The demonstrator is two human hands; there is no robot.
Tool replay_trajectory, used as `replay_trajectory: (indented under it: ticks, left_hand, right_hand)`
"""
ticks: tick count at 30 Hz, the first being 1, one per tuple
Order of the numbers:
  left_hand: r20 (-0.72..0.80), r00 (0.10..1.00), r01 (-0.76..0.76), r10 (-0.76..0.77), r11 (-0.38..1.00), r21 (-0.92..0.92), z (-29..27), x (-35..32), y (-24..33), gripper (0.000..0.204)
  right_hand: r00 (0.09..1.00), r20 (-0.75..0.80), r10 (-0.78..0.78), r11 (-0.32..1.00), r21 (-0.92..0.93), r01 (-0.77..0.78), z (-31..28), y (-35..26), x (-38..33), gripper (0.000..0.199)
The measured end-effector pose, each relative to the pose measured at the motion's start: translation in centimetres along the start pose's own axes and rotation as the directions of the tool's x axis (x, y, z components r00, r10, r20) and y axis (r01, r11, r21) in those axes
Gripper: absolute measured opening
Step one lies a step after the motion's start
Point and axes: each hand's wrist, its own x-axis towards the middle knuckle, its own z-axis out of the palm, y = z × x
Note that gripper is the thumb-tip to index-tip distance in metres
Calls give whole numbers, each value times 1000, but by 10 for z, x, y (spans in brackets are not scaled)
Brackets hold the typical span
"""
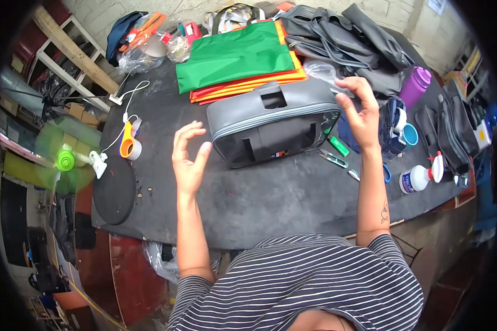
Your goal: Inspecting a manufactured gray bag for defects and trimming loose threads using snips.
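**Grey bag at the middle of the black worktop, hands either side**

Grey with a darker front panel and a zip running round it, the soft bag (270,124) lies on the black table (270,198), and everything else is placed from it. The left hand (189,157) hovers just off the bag's left end, not touching it, fingers spread and curled, holding nothing. The right hand (363,113) is raised over the bag's right end, fingertips pinched on a piece of clear plastic wrap (324,73) that rests at the bag's upper right corner.

Behind the bag lies a folded green cloth (234,55) on a stack of orange and red sheets (248,85). Behind and to the right of it sits a heap of dark grey bags (348,41). To the bag's right stand a purple bottle (415,85) and, farther forward, a white spray bottle (422,176). Just off its lower right corner lie small green-handled snips (334,160). Well to the left of the bag sits an orange tape dispenser (128,142).
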Motion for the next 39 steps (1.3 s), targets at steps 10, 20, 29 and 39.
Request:
replay_trajectory:
  ticks: [10,20,29,39]
  left_hand:
    - [336,896,-421,290,795,437,37,47,47,36]
    - [371,913,-298,168,896,329,25,52,47,37]
    - [508,859,-78,66,997,2,27,104,49,32]
    - [867,495,-66,-68,991,115,83,162,39,68]
  right_hand:
    - [916,359,-181,886,-344,310,27,12,-6,33]
    - [927,347,-142,929,-275,246,8,18,-14,60]
    - [902,-146,406,900,-111,-422,-28,54,-99,16]
    - [892,128,434,854,-373,-362,-25,44,-179,7]
